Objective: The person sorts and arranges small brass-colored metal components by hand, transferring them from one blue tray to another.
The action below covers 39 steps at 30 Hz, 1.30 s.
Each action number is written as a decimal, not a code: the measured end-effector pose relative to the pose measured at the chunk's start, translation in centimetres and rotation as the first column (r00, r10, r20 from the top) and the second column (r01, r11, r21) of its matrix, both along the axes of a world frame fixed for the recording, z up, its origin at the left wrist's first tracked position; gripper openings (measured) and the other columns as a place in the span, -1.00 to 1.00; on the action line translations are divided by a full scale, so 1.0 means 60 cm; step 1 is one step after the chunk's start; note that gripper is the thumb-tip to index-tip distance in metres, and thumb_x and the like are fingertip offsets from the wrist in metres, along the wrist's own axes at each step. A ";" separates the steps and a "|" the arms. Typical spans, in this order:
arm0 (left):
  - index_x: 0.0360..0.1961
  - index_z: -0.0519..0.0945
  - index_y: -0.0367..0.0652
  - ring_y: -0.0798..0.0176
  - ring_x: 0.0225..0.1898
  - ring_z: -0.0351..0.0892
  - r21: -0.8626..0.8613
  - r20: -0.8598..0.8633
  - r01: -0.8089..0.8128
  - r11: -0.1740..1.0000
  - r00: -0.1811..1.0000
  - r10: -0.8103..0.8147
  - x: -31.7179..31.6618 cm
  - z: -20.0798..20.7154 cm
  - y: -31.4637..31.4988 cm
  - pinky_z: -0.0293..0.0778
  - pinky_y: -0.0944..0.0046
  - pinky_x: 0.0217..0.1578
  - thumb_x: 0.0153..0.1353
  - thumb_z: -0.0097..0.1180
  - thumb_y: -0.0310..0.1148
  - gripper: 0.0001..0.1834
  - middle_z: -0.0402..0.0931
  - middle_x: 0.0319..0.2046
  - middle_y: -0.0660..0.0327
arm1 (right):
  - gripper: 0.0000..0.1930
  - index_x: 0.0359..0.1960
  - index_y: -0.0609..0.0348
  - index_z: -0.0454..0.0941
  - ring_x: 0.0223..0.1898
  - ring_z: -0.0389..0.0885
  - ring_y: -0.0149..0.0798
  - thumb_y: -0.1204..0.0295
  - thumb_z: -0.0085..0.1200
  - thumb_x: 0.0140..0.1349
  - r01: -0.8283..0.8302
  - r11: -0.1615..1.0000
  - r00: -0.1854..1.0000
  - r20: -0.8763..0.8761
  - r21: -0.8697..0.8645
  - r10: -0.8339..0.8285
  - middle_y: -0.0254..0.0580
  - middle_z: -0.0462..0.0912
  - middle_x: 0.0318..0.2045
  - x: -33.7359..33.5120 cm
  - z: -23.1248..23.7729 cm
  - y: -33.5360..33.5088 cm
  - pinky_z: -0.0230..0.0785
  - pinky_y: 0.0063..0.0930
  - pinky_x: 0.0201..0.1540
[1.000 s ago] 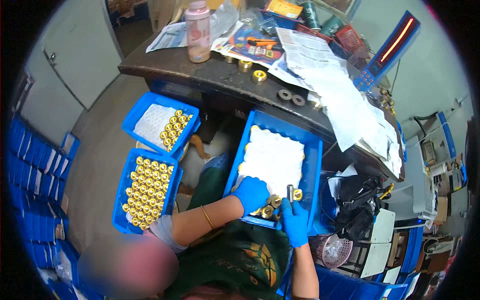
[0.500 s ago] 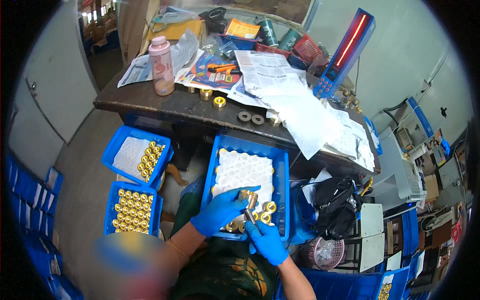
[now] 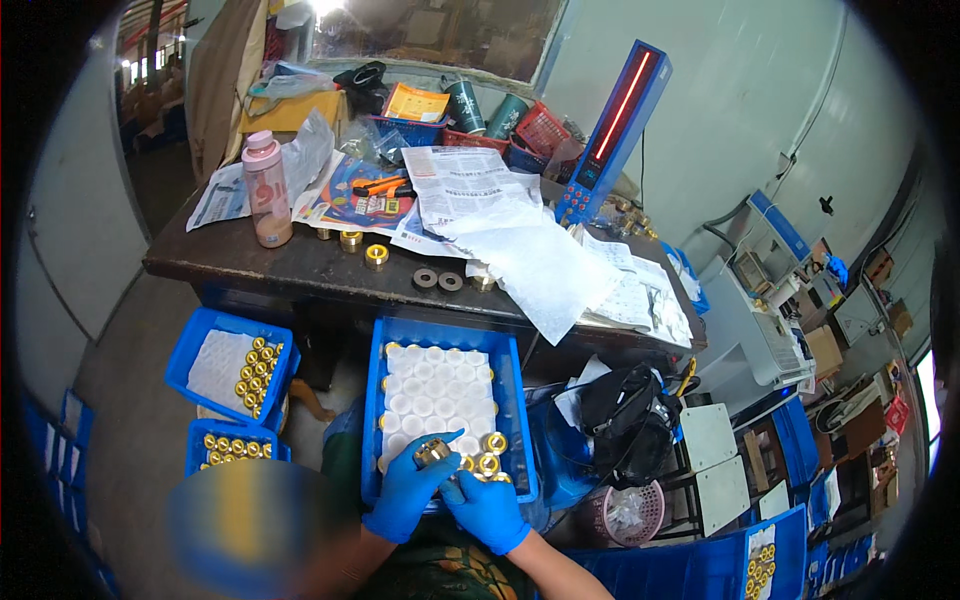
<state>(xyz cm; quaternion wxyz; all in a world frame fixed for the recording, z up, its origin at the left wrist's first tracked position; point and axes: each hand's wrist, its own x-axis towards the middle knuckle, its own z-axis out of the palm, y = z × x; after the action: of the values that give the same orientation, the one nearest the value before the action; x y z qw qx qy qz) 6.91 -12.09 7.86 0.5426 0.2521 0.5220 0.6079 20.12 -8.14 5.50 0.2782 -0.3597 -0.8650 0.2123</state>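
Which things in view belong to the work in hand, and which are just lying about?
With the work:
- brass fitting in the left hand
- blue bin of fittings beneath

Probably just lying about:
- pink bottle
- black bag
- orange-handled tool

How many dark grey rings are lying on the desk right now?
2. One grey ring lies near the front edge of the desk; the other grey ring is just right of it. More could be hidden under the papers.

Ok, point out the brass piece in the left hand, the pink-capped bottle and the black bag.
Brass piece (image 3: 432, 453), head view: its exposed metal.
Pink-capped bottle (image 3: 268, 196), head view: middle of its body.
Black bag (image 3: 630, 415), head view: middle of its side.
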 end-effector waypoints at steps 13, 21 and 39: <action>0.25 0.10 -0.26 0.19 0.00 0.42 0.199 0.110 0.147 0.969 0.979 -0.172 -0.008 0.009 -0.004 0.37 0.22 0.04 0.15 -0.05 -0.51 -0.38 0.39 -0.01 0.01 | -0.72 -0.37 0.18 0.52 -0.74 0.48 -0.02 0.18 0.05 0.15 -0.006 0.973 0.992 -0.127 -0.231 -0.024 0.01 0.47 -0.74 0.001 0.017 -0.005 0.29 -0.24 -0.70; 0.27 0.11 -0.17 0.32 -0.17 0.44 0.152 0.092 0.096 0.984 0.990 -0.110 -0.010 0.013 -0.016 0.44 0.37 -0.13 0.07 0.00 -0.61 -0.31 0.40 -0.14 0.15 | -0.74 -0.47 0.15 0.48 -0.70 0.51 -0.01 0.20 0.03 0.17 0.008 0.901 0.992 -0.111 -0.434 -0.062 0.02 0.49 -0.71 -0.007 0.003 -0.023 0.30 -0.23 -0.68; 0.06 0.42 -0.22 0.11 0.03 0.42 -0.410 -0.854 -0.363 0.837 0.476 -0.212 -0.391 -0.154 -0.373 0.32 0.20 0.05 0.16 0.04 -0.32 -0.57 0.42 0.02 0.03 | -0.73 -0.48 0.20 0.41 -0.91 0.28 -0.39 0.28 -0.11 0.30 0.200 0.695 0.929 -0.091 -0.690 -0.357 -0.20 0.48 -0.70 0.034 -0.088 0.081 0.05 -0.57 -0.89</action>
<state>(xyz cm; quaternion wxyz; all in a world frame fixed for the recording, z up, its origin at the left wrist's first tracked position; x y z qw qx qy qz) -16.54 -34.49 -1.39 0.2170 0.3372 0.8833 0.2427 22.18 -3.26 0.23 0.2522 -0.5373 -0.6291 0.5019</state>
